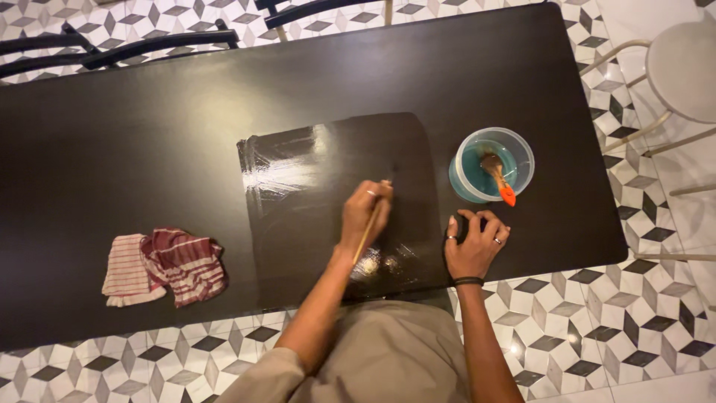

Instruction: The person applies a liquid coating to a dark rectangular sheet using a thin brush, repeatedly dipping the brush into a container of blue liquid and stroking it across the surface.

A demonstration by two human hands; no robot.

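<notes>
Your left hand (pixel 364 213) pinches a thin wooden-handled brush (pixel 374 216), fingers closed round the shaft, tip up at about 1 o'clock. The tip touches the dark glossy sheet (pixel 328 157) near its right-centre. The handle end points down to 7 o'clock, over your wrist.

The sheet lies flat on the black table (pixel 149 127), roughly mid-table, slightly toward your edge. Its surface is shiny, with glare strongest at the upper-left corner, 10 o'clock from the brush. There are small bright pale spots on the sheet at 6 o'clock from your left hand, just beside the forearm; can't tell what they are.

Your right hand (pixel 474 240) sits at 3 o'clock from the left, just off the sheet's right edge, fingers curled over a small dark object (pixel 462 226). It's mostly hidden, so can't tell what it is. There are rings on that hand and a dark band at the wrist.

A clear round tub (pixel 491 165) with blue-green liquid sits at 12 o'clock from your right hand, near it but apart. An orange-handled brush (pixel 498 179) stands in it, handle leaning over the rim toward 5 o'clock.

A striped red-and-white cloth (pixel 164 266) lies crumpled at 9 o'clock, well apart from the sheet, near the table's near edge.

Dark chairs (pixel 149 43) stand at the far edge, 11 o'clock. A pale stool (pixel 682 71) is at 2 o'clock, off the table. The patterned tile floor (pixel 634 328) is all round.
</notes>
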